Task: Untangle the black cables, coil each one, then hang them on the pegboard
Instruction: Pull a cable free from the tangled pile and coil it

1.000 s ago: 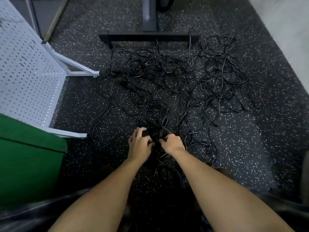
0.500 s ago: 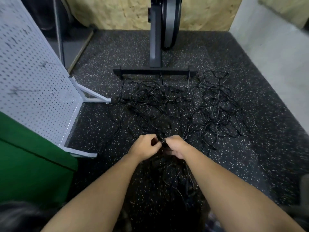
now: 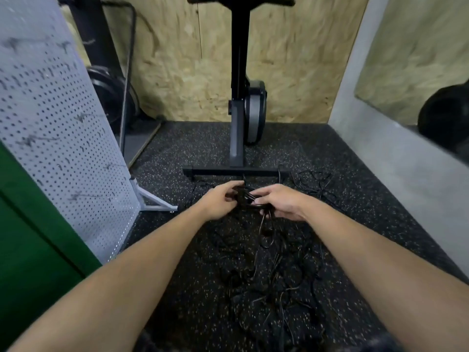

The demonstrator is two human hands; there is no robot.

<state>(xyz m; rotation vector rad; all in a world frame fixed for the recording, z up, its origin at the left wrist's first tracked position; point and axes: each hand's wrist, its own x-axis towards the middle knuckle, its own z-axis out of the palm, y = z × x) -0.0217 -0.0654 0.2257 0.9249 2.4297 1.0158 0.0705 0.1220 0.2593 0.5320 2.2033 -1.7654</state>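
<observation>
Entry: you are holding a clump of black cable up off the floor, over its far middle and just short of the machine base.

Your left hand is gripping the clump's left side, fingers curled over it. Your right hand is gripping the right side, thumb on top and fingers wrapped under. Neither hand is released.

The clump's long axis is running left to right, hand to hand. Strands are hanging from under your right hand, down and toward you into the tangle, which is lying on the floor's near middle between your forearms. So the load is sitting below and nearer than the grip, and the right hand is closer to the trailing strands.

Judgement: untangling is only beginning; no finished coil is showing.

The pegboard is standing along the floor's left edge, well apart from the clump, on your left-hand side. Blur is making its dark marks unreadable.
</observation>
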